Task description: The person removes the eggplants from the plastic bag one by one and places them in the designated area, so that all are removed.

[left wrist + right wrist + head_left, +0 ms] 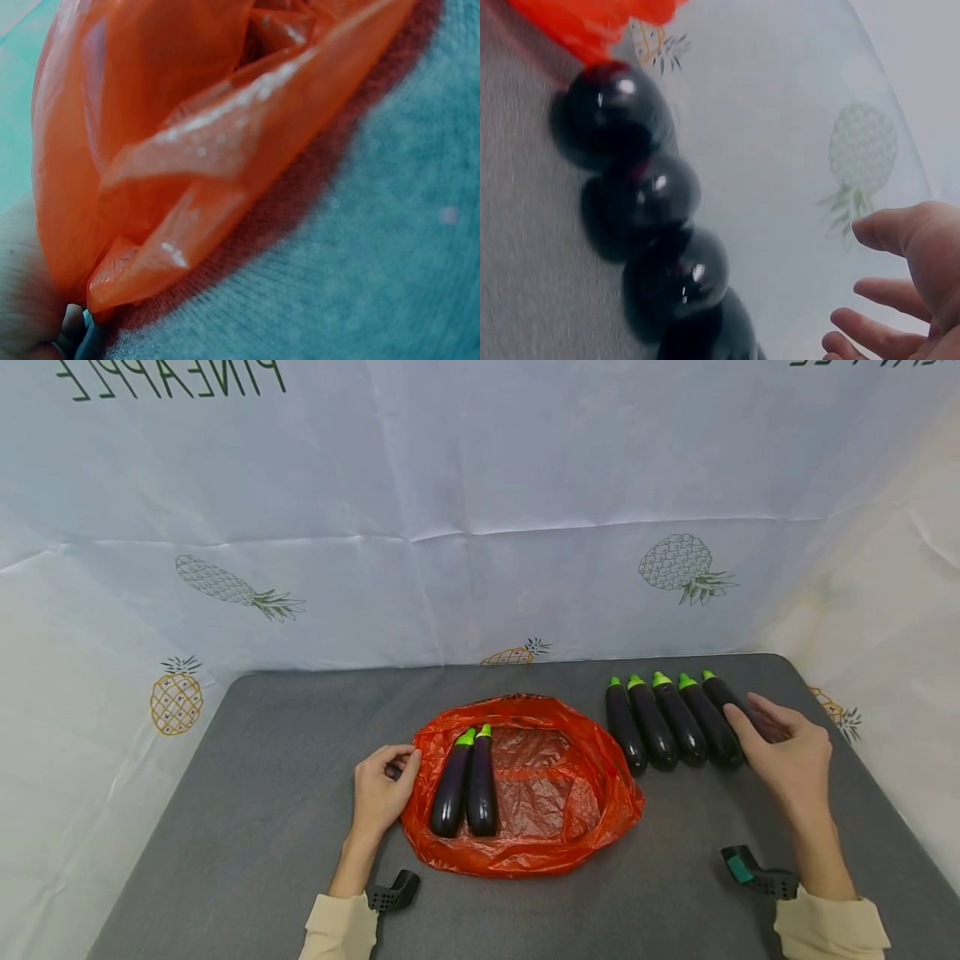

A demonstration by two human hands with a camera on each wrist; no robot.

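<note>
A red plastic bag (pixel 517 864) lies with its mouth wide, and two eggplants (pixel 482 789) with green caps rest side by side in its left part. At the bag's left edge my left hand (pixel 384 787) pinches the rim between thumb and fingers; the left wrist view shows the gathered plastic (pixel 172 247) close up. Several more eggplants (pixel 678 718) lie in a slanted row to the right of the bag. Beside the rightmost eggplant (pixel 720 692), my right hand (pixel 791 752) has its fingers spread and partly covers it. In the right wrist view the fingers (pixel 885 296) hold nothing.
The grey table (pixel 300 718) carries everything. Behind it hangs a pale cloth (pixel 465 593) printed with pineapples, which also runs along both sides. The leftmost eggplant of the row (pixel 625 727) lies right at the bag's right rim.
</note>
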